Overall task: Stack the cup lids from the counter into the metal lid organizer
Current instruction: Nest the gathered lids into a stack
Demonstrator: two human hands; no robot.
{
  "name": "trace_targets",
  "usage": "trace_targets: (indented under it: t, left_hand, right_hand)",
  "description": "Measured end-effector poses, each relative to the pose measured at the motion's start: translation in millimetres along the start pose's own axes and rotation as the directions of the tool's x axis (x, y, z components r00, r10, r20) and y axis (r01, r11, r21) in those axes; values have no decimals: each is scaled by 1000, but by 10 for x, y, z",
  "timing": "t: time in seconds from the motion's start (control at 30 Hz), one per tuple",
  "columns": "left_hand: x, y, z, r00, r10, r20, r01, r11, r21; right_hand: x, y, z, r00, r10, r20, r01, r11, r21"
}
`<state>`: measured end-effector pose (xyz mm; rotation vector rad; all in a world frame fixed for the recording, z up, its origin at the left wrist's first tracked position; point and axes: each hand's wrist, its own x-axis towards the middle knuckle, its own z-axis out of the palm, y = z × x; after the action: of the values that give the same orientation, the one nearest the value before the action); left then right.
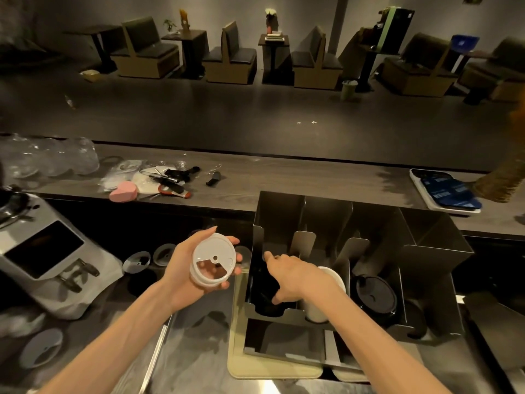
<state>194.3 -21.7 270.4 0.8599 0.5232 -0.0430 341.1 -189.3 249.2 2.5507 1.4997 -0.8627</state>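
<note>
Hands work over a steel desk (199, 362) with a dull, brushed sheen. The left hand (196, 268) grasps a short stack of white round plastic lids (213, 260), fingers curled under its rim and thumb along the upper edge; the top lid is smooth, with a small centre hole and a wedge-shaped opening. The stack is held in the air just left of the dark folded sheet-metal lid organizer (377, 237), which stands toward the desk's right side on a pale cream mat (270, 368).

The right hand (287, 275) reaches into the organizer's leftmost bay, its fingers curled round a column of black lids (265, 291) lying there on edge. The next bay holds a row of white lids (331, 291), and the bay to its right holds glossy black domed lids (375, 294). The far right bay looks bare, though it is dim.

More white flat lids (136, 261) lie loose near the desk's left side, beside a grey boxy machine (48, 257). On the raised wood-grain ledge behind sit a pink heart-shaped box (123, 191), clear crinkled plastic cups (48, 157) and a phone in a white case (446, 191).
</note>
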Motion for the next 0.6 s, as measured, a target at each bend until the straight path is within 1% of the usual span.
trace_targets:
  t: [0.07,0.13,0.23,0.33,0.4,0.47,0.53,0.6]
  left_hand:
    - [-5,-3,3,1000,-12,12,12,1000,-5]
    - [-4,-3,15,1000,-17,19,17,1000,-12]
    - [-9,1,67,999,-23,28,24,999,-25]
    - [8,8,117,998,-29,61,31,999,-26]
    - [25,19,154,996,-31,87,33,999,-27]
    - [34,32,205,995,-39,95,42,999,-33]
    - [49,39,256,996,-42,75,44,999,-15]
    - [62,36,327,997,-42,57,42,999,8]
  right_hand:
    - [27,5,-37,999,0,32,0,1000,8]
    - [34,6,-55,999,-1,35,1,1000,26]
    - [35,3,-29,1000,-1,15,0,1000,29]
    - [-9,38,-4,999,-35,-27,36,998,60]
    - [-98,73,-8,994,-67,-86,76,992,106]
    - [-249,97,-60,980,-93,-177,127,973,192]
    - [-435,132,-158,954,-102,-281,173,955,240]
    - [-617,192,-261,913,-86,-399,199,947,251]
